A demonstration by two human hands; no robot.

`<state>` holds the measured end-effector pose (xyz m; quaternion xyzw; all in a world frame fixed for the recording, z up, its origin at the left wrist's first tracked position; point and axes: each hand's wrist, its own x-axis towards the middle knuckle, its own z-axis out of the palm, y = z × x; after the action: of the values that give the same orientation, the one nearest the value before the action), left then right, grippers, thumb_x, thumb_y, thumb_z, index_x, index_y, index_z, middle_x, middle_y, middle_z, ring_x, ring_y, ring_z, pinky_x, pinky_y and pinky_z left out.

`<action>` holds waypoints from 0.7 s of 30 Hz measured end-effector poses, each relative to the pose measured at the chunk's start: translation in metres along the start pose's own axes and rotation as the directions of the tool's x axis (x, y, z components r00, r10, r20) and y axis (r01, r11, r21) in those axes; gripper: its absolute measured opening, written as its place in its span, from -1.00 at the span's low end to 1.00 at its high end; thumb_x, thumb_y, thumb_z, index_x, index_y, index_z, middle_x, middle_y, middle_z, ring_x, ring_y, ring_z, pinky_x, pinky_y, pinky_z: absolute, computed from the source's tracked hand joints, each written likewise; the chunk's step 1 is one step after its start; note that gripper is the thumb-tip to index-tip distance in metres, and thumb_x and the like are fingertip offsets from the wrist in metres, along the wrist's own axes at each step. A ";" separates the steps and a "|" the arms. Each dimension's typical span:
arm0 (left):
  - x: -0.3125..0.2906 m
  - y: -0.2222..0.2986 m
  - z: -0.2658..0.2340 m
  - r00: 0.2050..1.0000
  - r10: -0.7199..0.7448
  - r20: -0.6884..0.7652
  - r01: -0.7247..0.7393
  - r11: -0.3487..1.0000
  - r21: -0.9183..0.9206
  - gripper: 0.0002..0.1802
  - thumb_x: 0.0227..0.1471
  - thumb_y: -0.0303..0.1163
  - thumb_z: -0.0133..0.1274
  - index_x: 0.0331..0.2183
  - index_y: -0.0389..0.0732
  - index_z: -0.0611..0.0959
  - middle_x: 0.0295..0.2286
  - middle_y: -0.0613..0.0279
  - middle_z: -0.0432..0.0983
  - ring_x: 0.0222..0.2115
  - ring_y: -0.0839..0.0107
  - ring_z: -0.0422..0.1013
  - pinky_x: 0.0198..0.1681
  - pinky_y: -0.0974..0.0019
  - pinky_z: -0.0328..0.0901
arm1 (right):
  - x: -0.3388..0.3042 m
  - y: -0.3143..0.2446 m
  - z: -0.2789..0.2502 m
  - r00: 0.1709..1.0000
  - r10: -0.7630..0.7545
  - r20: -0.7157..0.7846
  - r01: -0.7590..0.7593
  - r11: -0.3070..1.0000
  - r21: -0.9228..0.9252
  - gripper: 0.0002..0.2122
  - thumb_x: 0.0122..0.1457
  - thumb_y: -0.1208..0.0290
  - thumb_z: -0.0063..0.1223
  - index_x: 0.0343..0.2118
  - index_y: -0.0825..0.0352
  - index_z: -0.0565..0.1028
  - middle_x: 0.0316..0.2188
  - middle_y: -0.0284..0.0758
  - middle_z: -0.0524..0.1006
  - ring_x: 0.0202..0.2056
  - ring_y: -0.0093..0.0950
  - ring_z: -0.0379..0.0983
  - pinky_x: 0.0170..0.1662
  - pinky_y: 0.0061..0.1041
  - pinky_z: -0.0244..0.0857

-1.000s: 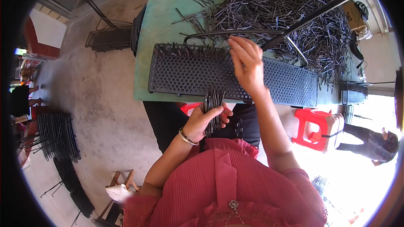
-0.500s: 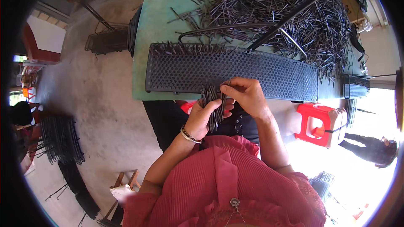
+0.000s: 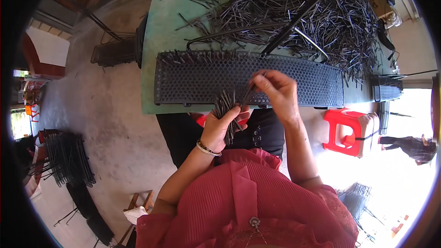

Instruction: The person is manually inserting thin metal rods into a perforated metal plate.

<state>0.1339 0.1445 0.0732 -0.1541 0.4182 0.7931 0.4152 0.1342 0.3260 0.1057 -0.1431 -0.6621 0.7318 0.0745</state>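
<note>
- At the far left we see dark racks [image 3: 69, 158] piled up by the floor. We can't tell if anything is in them.
- Next is another rack [image 3: 110, 51], low and dark. We can't see well inside it.
- Then comes the green table [image 3: 164, 32]. The black tray [image 3: 294, 82] lies along its near edge, full of little round holes.
- Sticks [image 3: 197, 56] stand in the tray's far edge, from the left end to about the middle. That part looks done to us. The holes nearer us and to the right show no sticks, so we judge most of it is left.
- Our left hand [image 3: 216, 129] is closed around a bunch [image 3: 224, 110] of sticks, just in front of the tray.
- Our right hand [image 3: 284, 95] pinches a thin stick [image 3: 248, 94], or maybe a few, over the tray's near side. We can't tell how many.
- Behind the tray, a big messy pile [image 3: 321, 27] of loose sticks sits on the table, so plenty remain.
- At the right, a small rack [image 3: 387, 93] sits by the table's end. We can't tell what it holds.
</note>
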 end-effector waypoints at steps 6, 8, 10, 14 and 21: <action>0.000 -0.001 0.000 0.999 -0.025 0.045 0.024 1.000 0.018 -0.82 0.06 -0.40 0.04 -0.26 -0.22 0.55 -0.31 0.13 0.55 -0.31 0.34 0.51 -0.38 0.32 0.41 | 0.039 -0.005 -0.015 0.895 -0.392 -0.213 0.315 0.893 -0.323 -0.89 0.10 0.55 0.09 -0.31 0.42 0.54 -0.39 -0.34 0.56 -0.34 -0.64 0.45 -0.23 -0.67 0.29; -0.001 -0.001 0.003 0.997 -0.051 0.056 0.050 0.999 0.022 -0.83 0.06 -0.40 0.04 -0.26 -0.22 0.55 -0.31 0.13 0.55 -0.31 0.34 0.51 -0.38 0.31 0.41 | 0.051 -0.001 -0.019 0.846 -0.487 -0.217 0.395 0.846 -0.358 -0.89 0.07 0.56 0.11 -0.31 0.40 0.55 -0.38 -0.34 0.57 -0.34 -0.64 0.45 -0.23 -0.66 0.29; -0.002 0.001 0.005 0.995 -0.085 0.044 0.084 0.996 0.028 -0.84 0.06 -0.40 0.04 -0.28 -0.24 0.55 -0.34 0.15 0.53 -0.35 0.40 0.48 -0.37 0.32 0.42 | 0.057 0.007 -0.023 0.838 -0.517 -0.177 0.421 0.817 -0.393 -0.88 0.06 0.55 0.12 -0.32 0.40 0.56 -0.36 -0.33 0.58 -0.34 -0.60 0.48 -0.22 -0.65 0.30; 0.000 -0.001 0.002 0.995 -0.088 0.052 0.087 0.996 0.027 -0.84 0.06 -0.40 0.04 -0.28 -0.24 0.56 -0.33 0.14 0.53 -0.34 0.40 0.48 -0.37 0.32 0.42 | 0.057 0.010 -0.023 0.862 -0.494 -0.118 0.395 0.798 -0.455 -0.87 0.04 0.53 0.14 -0.32 0.38 0.56 -0.35 -0.31 0.58 -0.31 -0.56 0.50 -0.18 -0.61 0.32; 0.000 0.000 0.003 0.993 -0.098 0.069 0.094 0.994 0.050 -0.82 0.07 -0.41 0.03 -0.25 -0.25 0.57 -0.33 0.17 0.53 -0.34 0.40 0.48 -0.36 0.33 0.42 | 0.056 0.008 -0.027 0.877 -0.470 -0.099 0.383 0.809 -0.446 -0.87 0.05 0.53 0.13 -0.30 0.37 0.55 -0.35 -0.32 0.59 -0.28 -0.55 0.50 -0.17 -0.61 0.32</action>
<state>0.1344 0.1474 0.0750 -0.1357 0.4136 0.7671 0.4712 0.0902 0.3678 0.0890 -0.0770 -0.8054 0.5204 0.2731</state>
